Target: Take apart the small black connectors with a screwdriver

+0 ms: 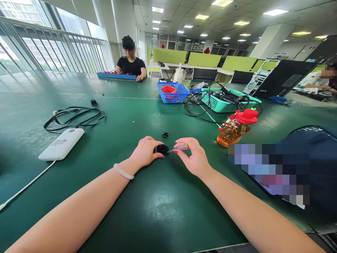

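Note:
A small black device (162, 149) lies on the green table, held between the thumb and fingers of my left hand (146, 151). In my right hand (193, 157) is a small screwdriver (181, 148) with a clear handle, pinched by thumb and fingertips. Its tip points left and meets the right edge of the device, as far as can be seen. Just beyond the device sits a small black part (165, 135), touched by neither hand.
On the left are a white power bank (62, 144) and a black cable (75, 118). A blue basket (173, 95), a teal basket (223, 104) with cables, a red-lidded bottle (233, 131) and dark fabric (313, 165) stand right. Across the table sits a person (130, 65).

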`<state>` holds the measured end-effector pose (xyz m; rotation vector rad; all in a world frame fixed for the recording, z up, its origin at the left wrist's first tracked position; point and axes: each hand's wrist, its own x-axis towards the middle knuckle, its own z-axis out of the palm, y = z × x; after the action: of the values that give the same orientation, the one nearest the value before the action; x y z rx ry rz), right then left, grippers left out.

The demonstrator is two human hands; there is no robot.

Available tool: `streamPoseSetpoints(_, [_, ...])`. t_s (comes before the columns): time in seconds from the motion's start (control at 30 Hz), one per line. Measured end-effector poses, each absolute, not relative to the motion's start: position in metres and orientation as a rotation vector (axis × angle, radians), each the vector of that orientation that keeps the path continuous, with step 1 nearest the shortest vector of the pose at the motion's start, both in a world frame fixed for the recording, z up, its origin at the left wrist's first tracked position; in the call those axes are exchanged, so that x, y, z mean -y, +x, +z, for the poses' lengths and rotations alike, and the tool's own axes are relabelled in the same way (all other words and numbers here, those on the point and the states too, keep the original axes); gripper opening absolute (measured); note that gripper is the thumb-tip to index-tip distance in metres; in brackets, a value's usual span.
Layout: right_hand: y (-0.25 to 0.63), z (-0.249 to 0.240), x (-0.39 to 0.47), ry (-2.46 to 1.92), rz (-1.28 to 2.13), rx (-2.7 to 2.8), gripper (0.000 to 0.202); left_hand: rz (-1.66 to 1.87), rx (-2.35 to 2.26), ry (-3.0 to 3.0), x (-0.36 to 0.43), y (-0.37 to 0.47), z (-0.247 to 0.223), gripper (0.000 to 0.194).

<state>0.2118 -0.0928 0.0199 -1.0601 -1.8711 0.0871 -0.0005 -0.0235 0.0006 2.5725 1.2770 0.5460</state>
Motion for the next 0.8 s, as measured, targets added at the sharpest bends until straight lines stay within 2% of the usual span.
streamPoseSetpoints(0.13, [0.2100,0.0192,0.0947,-0.993,0.061,1.906,0.010,0.532,-1.262,2.588,0.0262,0.0018,0.0019,0.050])
streamPoseSetpoints(0.33, [0.2080,0.0174,0.0935,-1.001,0.101,1.990,0.012,0.532,-1.238,2.598,0.0302,0.0032,0.0060,0.047])
streamPoseSetpoints(0.6, [0.2112,0.0217,0.0977,-1.057,0.084,1.764,0.014,0.557,-1.217,2.603,0.0306,0.0024,0.0039,0.043])
streamPoseSetpoints(0.8, [0.2128,0.0193,0.0928,-1.085,0.031,1.789,0.015,0.571,-1.200,2.622,0.0301,0.0019,0.0023,0.043])
